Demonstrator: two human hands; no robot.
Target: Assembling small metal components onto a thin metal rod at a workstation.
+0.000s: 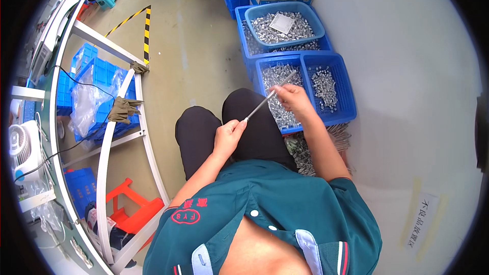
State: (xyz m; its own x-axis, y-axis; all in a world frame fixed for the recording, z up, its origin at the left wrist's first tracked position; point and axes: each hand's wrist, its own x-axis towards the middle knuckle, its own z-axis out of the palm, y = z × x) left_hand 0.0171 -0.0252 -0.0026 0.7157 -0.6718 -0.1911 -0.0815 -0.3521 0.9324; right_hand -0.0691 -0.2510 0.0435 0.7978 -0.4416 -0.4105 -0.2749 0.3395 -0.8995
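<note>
A thin metal rod (261,106) slants up and to the right above my thighs. My left hand (230,136) pinches its lower end between thumb and fingers. Farther up, my right hand (293,101) has its fingertips closed on the rod, and the far tip sticks out past them. Beneath the right hand stands a divided blue bin (349,91). Small silvery metal pieces (277,75) fill its left compartment, and a smaller heap of metal nuts (324,85) lies in the right one. Whether a small part sits on the rod under my right fingers is hidden.
Beyond the bin, a blue basin (320,26) of metal parts rests on a blue crate (241,16). Many metal rods (333,140) lie beside my right leg. A white-framed workbench (107,183), an orange stool (133,206) and blue crates (102,79) stand left; a wall (402,97) rises right.
</note>
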